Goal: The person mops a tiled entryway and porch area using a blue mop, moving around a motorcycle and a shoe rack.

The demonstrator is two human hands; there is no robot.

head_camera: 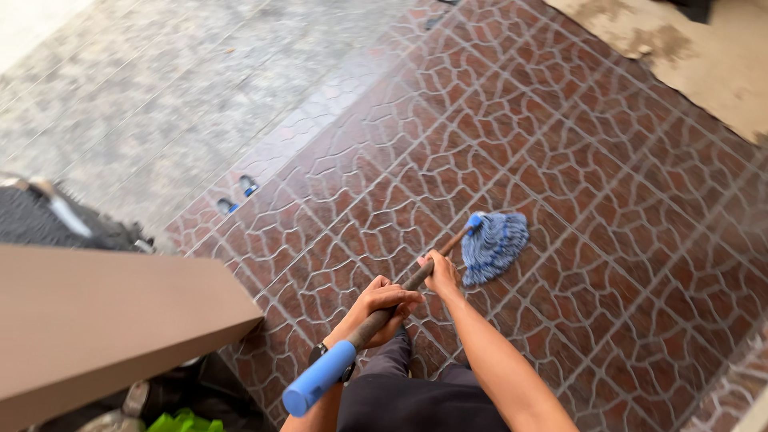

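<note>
A mop with a dark shaft (406, 286) and a blue grip end (318, 378) runs from lower left up to its blue string head (494, 245), which rests on the red-brown patterned floor tiles (560, 160). My left hand (382, 305) wraps the shaft near the blue grip; a dark watch sits on that wrist. My right hand (440, 274) grips the shaft higher up, close to the mop head.
A brown flat surface (104, 320) juts in at the lower left, with dark and green items beneath it. Grey stone tiles (160, 88) lie at the upper left, a dark mat (48, 220) at the left edge, bare concrete (704, 56) at the upper right.
</note>
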